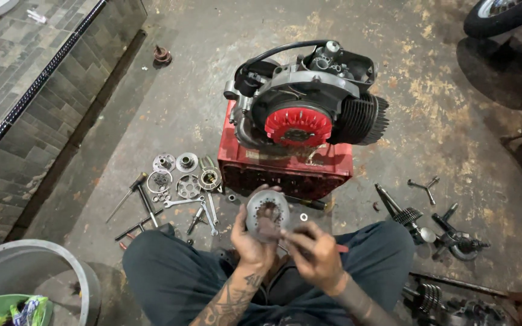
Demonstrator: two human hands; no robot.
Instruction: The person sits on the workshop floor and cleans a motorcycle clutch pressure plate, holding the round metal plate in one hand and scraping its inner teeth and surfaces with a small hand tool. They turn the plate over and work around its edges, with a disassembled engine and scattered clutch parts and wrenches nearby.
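Observation:
I sit on the concrete floor with my knees apart. My left hand [250,234] holds up a round grey metal disc with holes, a clutch-like part [265,211], gripping it from below and the left. My right hand [313,249] is closed beside it, its fingers at the disc's lower right edge; a thin red-tipped piece pokes out of it, too small to identify. Just beyond the disc stands a red crate [285,170] carrying a small engine [309,99] with a red fan wheel.
Discs, rings, spanners and screwdrivers [176,181] lie on the floor at left. Gear shafts and a Y-shaped wrench [424,211] lie at right. A grey tub [61,265] sits at lower left, a tiled step [25,102] at left, a tyre [502,15] at top right.

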